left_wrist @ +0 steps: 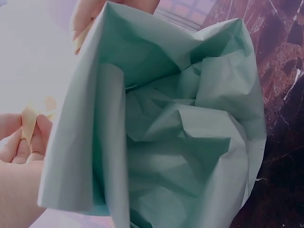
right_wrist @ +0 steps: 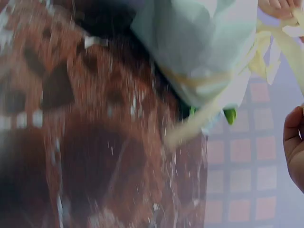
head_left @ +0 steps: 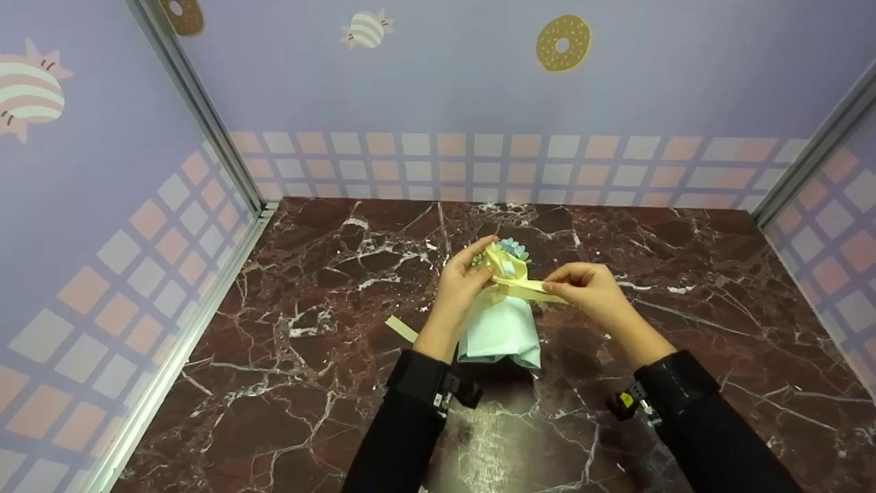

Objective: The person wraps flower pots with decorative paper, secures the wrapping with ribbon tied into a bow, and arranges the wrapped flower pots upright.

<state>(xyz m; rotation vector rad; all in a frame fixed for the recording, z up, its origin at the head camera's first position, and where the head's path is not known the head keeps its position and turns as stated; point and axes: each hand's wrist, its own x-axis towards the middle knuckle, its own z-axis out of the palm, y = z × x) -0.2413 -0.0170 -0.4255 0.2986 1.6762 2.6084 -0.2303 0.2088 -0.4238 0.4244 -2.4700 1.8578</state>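
Observation:
A small bouquet wrapped in pale mint-green paper [head_left: 503,329] lies in front of me, blue flowers [head_left: 513,249] at its far end. Yellow ribbon [head_left: 530,289] goes round its narrow neck and forms a loop there. My left hand [head_left: 457,282] pinches the ribbon loop at the neck, thumb and index finger curled. On the other side, my right hand [head_left: 590,293] pinches the ribbon between thumb and fingers, holding it out to the right. The left wrist view looks into the crumpled open end of the paper [left_wrist: 180,128]. Blurred wrapping [right_wrist: 199,42] shows in the right wrist view.
A loose ribbon end [head_left: 401,329] sticks out left of my left wrist. Beneath everything is a dark red marble-patterned tabletop [head_left: 308,383]. Lilac panels with pink and white squares [head_left: 452,161] stand at the back and both sides.

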